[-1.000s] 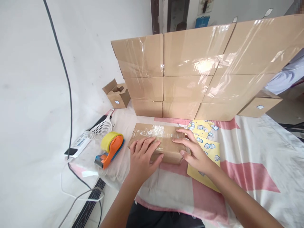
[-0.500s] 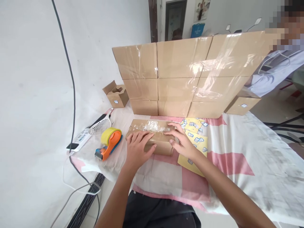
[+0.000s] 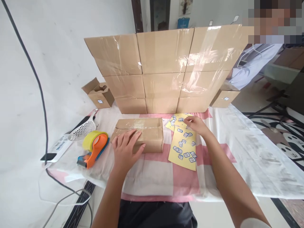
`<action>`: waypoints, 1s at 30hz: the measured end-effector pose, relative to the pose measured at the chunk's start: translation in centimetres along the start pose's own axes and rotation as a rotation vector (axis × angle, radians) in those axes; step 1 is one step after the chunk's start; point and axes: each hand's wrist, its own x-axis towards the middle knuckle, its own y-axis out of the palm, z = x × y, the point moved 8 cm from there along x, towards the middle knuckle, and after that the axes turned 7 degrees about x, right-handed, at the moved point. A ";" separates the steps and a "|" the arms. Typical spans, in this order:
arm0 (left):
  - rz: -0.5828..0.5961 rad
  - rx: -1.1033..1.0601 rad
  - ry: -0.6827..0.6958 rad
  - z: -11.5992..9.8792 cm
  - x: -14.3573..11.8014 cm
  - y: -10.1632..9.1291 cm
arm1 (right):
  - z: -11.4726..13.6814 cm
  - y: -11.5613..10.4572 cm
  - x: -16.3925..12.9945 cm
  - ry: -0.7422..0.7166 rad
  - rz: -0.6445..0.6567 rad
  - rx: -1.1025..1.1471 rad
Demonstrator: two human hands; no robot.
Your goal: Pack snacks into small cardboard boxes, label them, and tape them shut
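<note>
A taped cardboard box (image 3: 152, 136) lies on the cloth in front of me. My left hand (image 3: 127, 144) rests on its left part, fingers spread over the top and thumb along the front edge. To the right of the box are two yellow sheets with small blue-edged stickers, a nearer sheet (image 3: 184, 148) and a farther sheet (image 3: 169, 124) partly under it. Over their upper right, my right hand (image 3: 197, 124) is closed in a pinch. What its fingertips hold, if anything, is too small to make out.
An orange tape dispenser (image 3: 97, 147) with yellow tape lies left of the box, near a white perforated scoop (image 3: 83, 129). A tall cardboard panel (image 3: 163, 63) stands behind. Small boxes flank it, an open box (image 3: 101, 96) and another box (image 3: 224, 96). Another person's sleeve (image 3: 249, 69) shows at right.
My right hand has left the box and moved right to the yellow sheets, its fingers now pinched. My left hand stays on the box. The view has shifted to the right.
</note>
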 end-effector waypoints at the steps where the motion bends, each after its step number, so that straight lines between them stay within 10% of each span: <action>1: -0.012 0.003 0.001 0.0 0.0 0.0 | -0.6 0.5 -0.1 0.022 0.063 -0.029; 13: -0.072 0.026 0.011 0.2 -0.5 0.4 | -0.5 4.8 -1.6 -0.084 0.346 -0.144; 30: -0.095 0.062 0.074 1.5 -0.7 1.0 | 3.2 4.8 -1.7 -0.206 0.081 -0.063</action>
